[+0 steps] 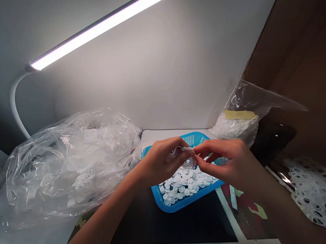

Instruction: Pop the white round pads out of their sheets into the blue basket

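Note:
A blue plastic basket (177,207) holds a heap of small white round caps (181,185). Over it, my left hand (165,161) is closed on a small white and clear piece (189,161), which looks thin and partly see-through. From the other side, my right hand (223,157) pinches the same piece between thumb and fingertips. Both hands meet just above the heap of caps. Fingers cover part of the piece, so its exact kind does not show.
A large clear bag (73,166) of white pieces fills the left side. At the back right stands another clear bag (238,126) with a yellow label. White perforated sheets (324,190) lie at right. A lit lamp (100,26) hangs above; a black mat (175,230) lies in front.

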Motion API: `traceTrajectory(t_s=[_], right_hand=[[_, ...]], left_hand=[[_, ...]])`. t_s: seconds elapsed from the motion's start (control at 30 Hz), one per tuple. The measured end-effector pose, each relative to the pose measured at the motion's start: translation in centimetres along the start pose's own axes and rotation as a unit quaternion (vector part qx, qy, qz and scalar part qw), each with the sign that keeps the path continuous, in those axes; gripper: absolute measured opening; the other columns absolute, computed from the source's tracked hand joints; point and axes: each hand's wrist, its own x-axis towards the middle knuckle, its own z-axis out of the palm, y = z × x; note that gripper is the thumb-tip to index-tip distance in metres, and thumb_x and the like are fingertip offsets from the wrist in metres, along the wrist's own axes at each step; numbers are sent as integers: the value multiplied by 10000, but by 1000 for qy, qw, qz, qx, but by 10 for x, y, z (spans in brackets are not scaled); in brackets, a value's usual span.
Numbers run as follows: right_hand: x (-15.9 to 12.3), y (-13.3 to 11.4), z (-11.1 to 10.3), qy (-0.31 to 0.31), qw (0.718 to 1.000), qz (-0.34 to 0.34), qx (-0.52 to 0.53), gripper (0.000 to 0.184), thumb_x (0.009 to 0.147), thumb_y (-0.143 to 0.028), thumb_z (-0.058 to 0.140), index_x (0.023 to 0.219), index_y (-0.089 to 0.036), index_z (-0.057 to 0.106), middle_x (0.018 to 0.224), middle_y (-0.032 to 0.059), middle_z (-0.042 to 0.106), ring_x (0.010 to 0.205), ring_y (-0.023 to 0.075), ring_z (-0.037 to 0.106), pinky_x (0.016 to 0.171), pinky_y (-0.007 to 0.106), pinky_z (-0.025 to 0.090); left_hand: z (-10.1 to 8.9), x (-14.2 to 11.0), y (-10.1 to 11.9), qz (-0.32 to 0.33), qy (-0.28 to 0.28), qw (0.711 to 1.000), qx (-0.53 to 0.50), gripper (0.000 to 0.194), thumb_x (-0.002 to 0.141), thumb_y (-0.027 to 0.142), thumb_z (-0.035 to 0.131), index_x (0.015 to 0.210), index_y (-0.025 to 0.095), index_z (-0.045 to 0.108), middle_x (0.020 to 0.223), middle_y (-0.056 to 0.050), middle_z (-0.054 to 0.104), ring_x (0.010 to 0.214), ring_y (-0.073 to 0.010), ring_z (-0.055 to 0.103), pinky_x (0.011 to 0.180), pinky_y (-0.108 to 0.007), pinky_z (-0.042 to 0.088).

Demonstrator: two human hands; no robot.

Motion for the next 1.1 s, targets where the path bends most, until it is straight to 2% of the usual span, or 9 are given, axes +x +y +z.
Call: traceTrajectory(t_s=[0.13,0.2,0.33,0.5,0.63,0.77,0.9,1.1], right_hand=[[-1,-2,3,29,997,-37,-62,119,823,-189,561,861,-224,668,729,1,663,624,133,625,591,263,562],[-1,-4,3,31,997,-40,-61,114,821,-186,558,845,-228,661,719,-3,661,611,130,621,575,256,555],[-3,-9,-3,6,1000,-8,3,111,809,-171,576,809,-234,668,702,-16,671,621,126,625,579,238,551],[-5,-11,-7,-20,995,19,101,110,831,-228,588,854,-234,695,653,-9,658,586,123,613,491,207,508],[-7,-11,-9,-28,990,17,139,112,849,-256,584,831,-228,691,661,-6,652,584,114,606,518,206,511],[-8,-13,-10,-31,992,36,117,141,864,-297,572,921,-245,690,733,2,669,642,128,623,551,219,530],[-9,-14,-8,-6,997,39,61,171,863,-324,565,951,-241,686,748,21,683,684,163,638,533,238,539],[-8,-13,-7,-3,999,20,46,161,848,-291,572,941,-249,697,730,9,688,639,153,637,519,232,546]], left_hand=[[2,-3,5,-4,19,998,67,169,916,298,486,805,180,533,651,31,541,587,-86,448,555,-212,356],[2,-4,7,-7,7,998,62,171,927,303,462,826,182,527,657,28,534,597,-91,450,569,-219,360],[0,-6,11,-28,-48,997,-53,207,947,340,404,862,182,507,699,16,524,602,-92,451,553,-213,370],[-2,-9,17,-74,-80,972,-208,200,934,355,426,863,185,501,715,18,460,613,-85,431,540,-189,385],[-3,-10,19,-83,-89,959,-254,174,923,331,450,867,180,513,748,4,489,636,-87,465,567,-187,417],[-4,-8,19,-55,-71,973,-212,168,936,305,432,869,177,519,737,9,502,629,-82,463,549,-185,397],[-3,-7,18,-22,-42,995,-93,149,935,281,440,859,180,517,697,27,519,590,-73,442,542,-195,372],[-1,-8,19,-1,-41,999,-3,176,956,274,378,863,194,503,792,-9,612,660,-101,514,596,-229,404]])
